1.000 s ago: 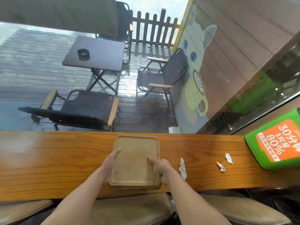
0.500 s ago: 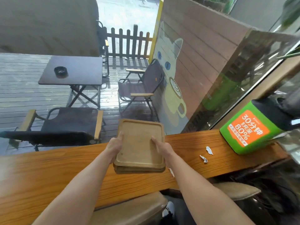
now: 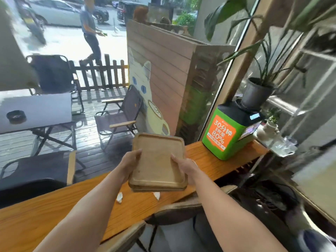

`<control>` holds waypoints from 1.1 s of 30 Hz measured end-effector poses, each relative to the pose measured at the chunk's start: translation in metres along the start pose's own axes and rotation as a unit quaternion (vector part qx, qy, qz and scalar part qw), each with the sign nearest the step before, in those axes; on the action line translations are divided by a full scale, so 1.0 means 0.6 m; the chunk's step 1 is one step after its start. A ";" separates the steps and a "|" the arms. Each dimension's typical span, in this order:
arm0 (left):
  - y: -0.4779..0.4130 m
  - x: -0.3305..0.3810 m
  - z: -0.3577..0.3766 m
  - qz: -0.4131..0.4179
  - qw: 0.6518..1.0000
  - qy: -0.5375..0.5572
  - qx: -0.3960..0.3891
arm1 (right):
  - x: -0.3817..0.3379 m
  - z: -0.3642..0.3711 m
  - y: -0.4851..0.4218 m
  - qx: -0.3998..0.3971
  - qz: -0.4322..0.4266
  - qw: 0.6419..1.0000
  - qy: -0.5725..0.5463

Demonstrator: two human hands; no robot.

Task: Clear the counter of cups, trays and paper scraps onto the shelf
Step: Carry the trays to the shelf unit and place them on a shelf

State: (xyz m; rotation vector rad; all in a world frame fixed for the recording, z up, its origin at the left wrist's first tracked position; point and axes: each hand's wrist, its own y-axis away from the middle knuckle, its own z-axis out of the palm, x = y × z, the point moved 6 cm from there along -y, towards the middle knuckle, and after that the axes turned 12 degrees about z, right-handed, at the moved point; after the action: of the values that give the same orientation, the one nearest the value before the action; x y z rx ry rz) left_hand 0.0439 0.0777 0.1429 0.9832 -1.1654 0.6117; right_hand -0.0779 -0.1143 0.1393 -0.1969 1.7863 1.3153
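A stack of wooden trays hangs in the air above the wooden counter, held level. My left hand grips its left edge and my right hand grips its right edge, thumbs on top. Two white paper scraps lie on the counter just below the stack, one to the left and one to the right. No cup is visible on the counter.
A green charging box with an orange label stands at the counter's right end, a potted plant on it. Padded stools sit below the counter's near edge. A window runs behind the counter; a glass shelf lies right.
Both hands have lifted the tray stack off the counter and carried it up. My view has swung up and to the right, so the green box and plants now show.
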 end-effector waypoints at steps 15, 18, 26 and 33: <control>0.129 0.006 0.579 0.058 0.979 -0.051 -0.191 | 0.158 -0.549 0.188 0.152 0.010 0.968 -0.197; 0.159 -0.016 0.696 0.030 0.966 -0.050 -0.252 | 0.193 -0.654 0.235 0.200 0.017 0.955 -0.218; 0.207 -0.079 0.911 -0.133 0.907 -0.027 -0.398 | 0.250 -0.836 0.311 0.307 0.018 0.919 -0.246; 0.155 -0.093 1.070 -0.123 0.912 -0.062 -0.386 | 0.237 -0.963 0.294 0.331 0.026 0.903 -0.272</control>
State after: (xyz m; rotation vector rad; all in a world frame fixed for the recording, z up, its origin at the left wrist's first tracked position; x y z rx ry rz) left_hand -0.3510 -0.4395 0.1685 0.4680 -1.2214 -0.1342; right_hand -0.5838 -0.4701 0.1873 0.5486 1.6346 0.6315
